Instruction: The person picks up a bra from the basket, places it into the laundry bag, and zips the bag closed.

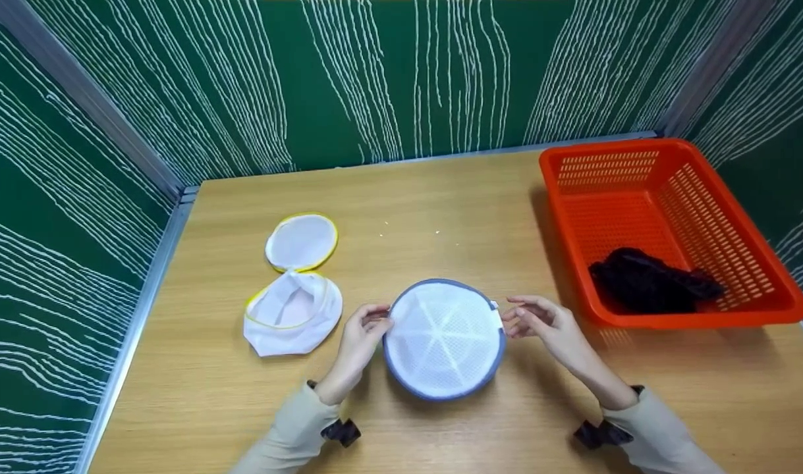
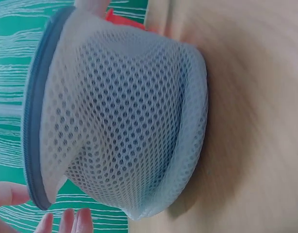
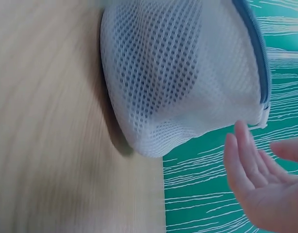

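Observation:
A white mesh laundry bag (image 1: 444, 339) with a blue-grey zipped rim stands at the front middle of the table, its round lid facing up. My left hand (image 1: 363, 339) is at the left side of its rim, holding the edge between thumb and fingers. On the opposite side, my right hand (image 1: 551, 327) has its fingers extended beside the white zipper tab (image 1: 497, 315). The right wrist view shows those fingertips (image 3: 241, 131) just below the tab. To the left lies another white laundry bag (image 1: 292, 339) with yellow trim, its lid (image 1: 302, 241) folded back and its mouth open.
An orange plastic basket (image 1: 671, 319) stands at the right, with a dark, crumpled fabric item (image 1: 651, 280) inside. Small white specks (image 1: 437, 232) lie on the wooden table (image 1: 427, 197). Green panels (image 1: 401, 79) with white lines enclose the back and sides.

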Demonstrator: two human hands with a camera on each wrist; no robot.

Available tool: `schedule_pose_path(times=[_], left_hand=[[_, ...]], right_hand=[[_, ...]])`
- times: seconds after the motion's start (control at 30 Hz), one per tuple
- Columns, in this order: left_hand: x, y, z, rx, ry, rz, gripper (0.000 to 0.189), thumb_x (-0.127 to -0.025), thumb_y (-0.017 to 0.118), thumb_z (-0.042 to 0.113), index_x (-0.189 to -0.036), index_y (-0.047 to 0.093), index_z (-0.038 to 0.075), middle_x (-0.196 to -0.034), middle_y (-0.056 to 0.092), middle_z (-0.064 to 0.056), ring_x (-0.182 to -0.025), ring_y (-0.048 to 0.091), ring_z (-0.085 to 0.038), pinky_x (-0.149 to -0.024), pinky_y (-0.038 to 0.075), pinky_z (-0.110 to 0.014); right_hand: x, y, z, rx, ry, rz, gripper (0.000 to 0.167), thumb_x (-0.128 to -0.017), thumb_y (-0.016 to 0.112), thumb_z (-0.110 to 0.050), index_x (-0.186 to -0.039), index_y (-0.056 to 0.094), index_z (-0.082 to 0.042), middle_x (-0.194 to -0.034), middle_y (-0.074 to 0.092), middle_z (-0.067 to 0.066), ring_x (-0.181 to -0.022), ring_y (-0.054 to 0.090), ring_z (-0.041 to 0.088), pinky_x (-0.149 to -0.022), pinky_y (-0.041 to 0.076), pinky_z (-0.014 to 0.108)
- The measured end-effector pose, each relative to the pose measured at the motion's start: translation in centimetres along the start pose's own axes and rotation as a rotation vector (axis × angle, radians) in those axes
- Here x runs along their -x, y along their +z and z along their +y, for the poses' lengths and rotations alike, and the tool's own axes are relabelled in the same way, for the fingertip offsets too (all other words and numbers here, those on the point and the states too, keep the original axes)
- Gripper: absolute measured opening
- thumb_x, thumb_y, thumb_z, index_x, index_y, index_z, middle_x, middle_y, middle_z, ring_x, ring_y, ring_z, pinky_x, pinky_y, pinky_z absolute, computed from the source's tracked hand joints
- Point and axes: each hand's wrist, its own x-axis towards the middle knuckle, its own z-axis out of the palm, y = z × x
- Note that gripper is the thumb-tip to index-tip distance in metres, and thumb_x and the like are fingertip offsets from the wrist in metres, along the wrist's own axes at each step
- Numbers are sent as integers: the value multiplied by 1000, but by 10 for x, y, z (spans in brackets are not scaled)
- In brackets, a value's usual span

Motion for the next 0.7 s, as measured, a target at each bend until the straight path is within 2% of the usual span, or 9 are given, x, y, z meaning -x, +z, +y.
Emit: schedule_pose_path(times=[0.13,0.2,0.33,0.43,0.5,0.6,0.67,0.7], left_hand=[[11,-7,1,71,-43,-16,35,-81,56,3,-110,48,-13,-104,56,-19,-86,56,-14,-73,46,-23],[15,-9,1,117,-62,-19,36,-81,56,3,-111,46,-14,-104,55,-19,-82,56,-11,-72,47,-24],[20,-9,-4,196,-93,-7,36,-80,57,2,-110,46,-14,-98,55,-16,-77,56,-9,-69,49,-24],[17,-11,-24,247,-71,-13,34,-79,59,5,-107,48,-12,-93,54,-12,-75,56,-12,-66,50,-25],[11,-12,-44,273,-59,-25,34,-79,61,8,-106,49,-8,-91,54,-10,-76,56,-13,-65,50,-26],[4,-14,-71,301,-65,-51,32,-79,63,12,-106,51,-1,-91,54,-7,-78,56,-13,-67,51,-27],[5,-13,-71,299,-89,-54,32,-78,63,11,-106,51,0,-92,54,-6,-78,56,-13,-68,51,-28],[7,-13,-66,309,-87,-59,32,-78,62,8,-106,50,-2,-92,54,-7,-78,56,-14,-68,51,-29]], right_hand=[[9,1,-4,7,93,17,32,-90,48,-5,-113,46,17,-85,65,7,-69,63,19,-64,53,29],[12,1,-2,1,115,11,34,-90,49,-9,-113,46,16,-87,65,6,-70,63,20,-65,53,30],[15,-8,32,-74,77,-43,33,-90,50,-13,-115,49,8,-92,63,14,-74,64,23,-65,53,34],[15,-13,55,-171,29,-91,31,-90,51,-13,-117,50,3,-95,62,13,-76,63,24,-64,53,35],[15,-13,64,-190,32,-88,39,-87,56,-21,-118,50,2,-96,60,14,-77,62,25,-64,52,37],[16,-11,72,-194,61,-56,42,-84,60,-22,-118,50,1,-98,59,15,-78,62,26,-64,52,38],[15,-12,84,-164,113,-16,42,-83,61,-21,-118,52,0,-100,58,17,-79,62,27,-65,52,40],[14,-12,88,-165,140,2,38,-83,61,-17,-117,53,-1,-100,58,17,-80,62,28,-66,52,40]])
